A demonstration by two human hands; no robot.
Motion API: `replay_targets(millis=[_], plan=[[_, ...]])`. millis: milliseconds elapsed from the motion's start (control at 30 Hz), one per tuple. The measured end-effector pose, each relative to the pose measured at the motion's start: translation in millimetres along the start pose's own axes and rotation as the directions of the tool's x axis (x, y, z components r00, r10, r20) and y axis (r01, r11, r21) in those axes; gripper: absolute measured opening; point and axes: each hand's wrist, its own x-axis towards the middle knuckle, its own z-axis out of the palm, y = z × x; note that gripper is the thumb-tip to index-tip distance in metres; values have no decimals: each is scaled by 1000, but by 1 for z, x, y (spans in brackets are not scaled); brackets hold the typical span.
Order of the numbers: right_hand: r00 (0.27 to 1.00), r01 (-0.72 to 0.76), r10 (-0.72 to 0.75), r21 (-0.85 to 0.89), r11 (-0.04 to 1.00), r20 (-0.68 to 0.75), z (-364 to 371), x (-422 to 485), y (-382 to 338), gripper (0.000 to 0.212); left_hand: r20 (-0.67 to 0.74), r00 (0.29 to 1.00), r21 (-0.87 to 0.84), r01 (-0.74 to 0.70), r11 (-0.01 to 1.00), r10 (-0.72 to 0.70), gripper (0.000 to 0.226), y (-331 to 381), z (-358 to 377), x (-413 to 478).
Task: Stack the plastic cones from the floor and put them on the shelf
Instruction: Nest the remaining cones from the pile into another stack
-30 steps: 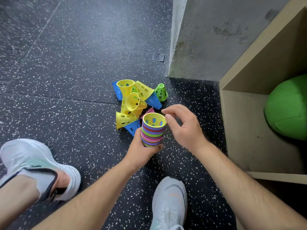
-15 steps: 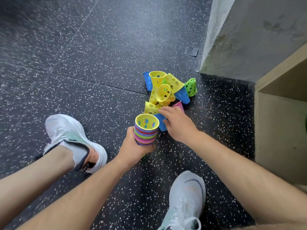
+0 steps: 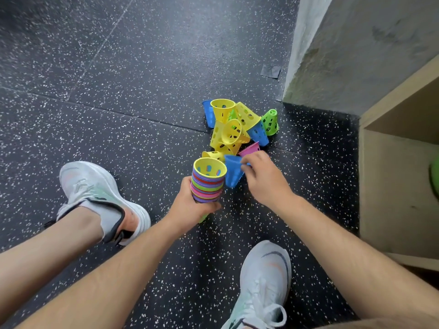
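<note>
left hand (image 3: pixel 190 206): grips nested cone stack (image 3: pixel 208 182) low down, mouth up, yellow cone innermost
right hand (image 3: pixel 263 178): pinches blue cone (image 3: pixel 232 170) at its rim, wide end up, just beside stack
loose cones (image 3: pixel 234 129): heap on floor (image 3: pixel 118 91) past both hands; yellow, blue, green, one pink (image 3: pixel 250 148) touching right fingers
shelf (image 3: pixel 392 186): wooden box at right, green ball (image 3: pixel 434 179) partly visible inside
shoes: left shoe (image 3: pixel 95 193), right shoe (image 3: pixel 263 283), white, flanking the forearms
</note>
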Motion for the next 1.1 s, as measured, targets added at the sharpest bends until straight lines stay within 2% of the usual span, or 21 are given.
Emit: replay_targets(millis=[67,133,167,233,300,433,600,667,733,800,900,1000,1100], plan=[[986,31,-10,119,992,-169,-15,1,-6,13,2,1000,11,4,1000,-4,80,-2,-3,2],[935,92,-18,193,977,-355,-28,4,-16,14,5,1000,11,9,1000,-9,79,-3,-5,3],[909,119,-15,225,967,-416,-34,6,-23,14,8,1000,2,7,1000,-7,79,-3,-5,3],[894,174,-36,272,946,-446,-42,9,-40,14,12,1000,-21,3,1000,-3,82,-2,-4,1],[911,256,-142,261,931,-388,-43,11,-54,15,15,1000,-37,-4,999,5,82,1,-2,-2],[940,339,-316,234,911,-129,-33,8,-69,15,10,1000,-40,-3,999,4,83,-1,-2,-3],[957,214,-252,233,949,147,-16,-4,-70,15,-6,1000,-87,7,996,-8,85,-4,-5,-5],[960,124,-192,305,944,205,-8,-6,-69,20,-17,1000,-101,10,995,-12,82,-6,-7,-5],[973,68,-149,392,917,178,-2,-3,-68,25,-15,1000,-108,2,994,-3,79,-9,-9,-5],[990,56,-103,412,910,93,2,2,-64,27,-22,1000,-117,9,993,-12,76,-11,-10,-6],[997,12,-33,280,960,71,7,12,-54,27,-46,999,-155,17,988,-24,80,-15,-11,-8],[980,14,-27,68,998,200,16,20,-45,36,-30,999,-176,10,984,-15,81,-18,-14,-10],[952,89,-57,-92,992,301,25,25,-42,43,-15,1000,-187,-11,982,8,82,-19,-15,-14]])
